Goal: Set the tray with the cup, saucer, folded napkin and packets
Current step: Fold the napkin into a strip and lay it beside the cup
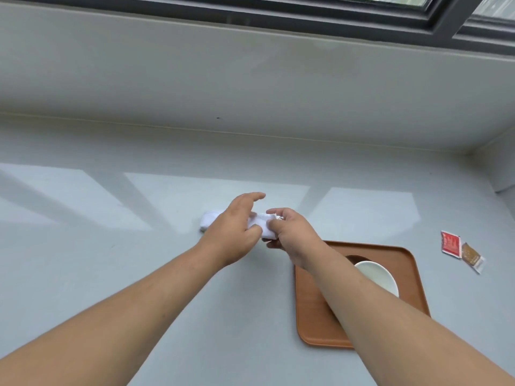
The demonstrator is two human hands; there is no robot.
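Note:
A white napkin [213,220] lies on the grey counter, left of and beyond the brown tray [312,310]. My left hand [234,232] rests over its middle, thumb on the cloth and fingers stretched out above it. My right hand [289,232] pinches the napkin's right end. A white saucer [381,275] sits on the tray, partly hidden by my right forearm. I cannot make out a cup. A red packet [450,244] and a brown packet [472,257] lie on the counter to the right of the tray.
The grey counter [111,260] runs back to a grey wall under a dark-framed window [418,20]. A side wall closes the far right corner.

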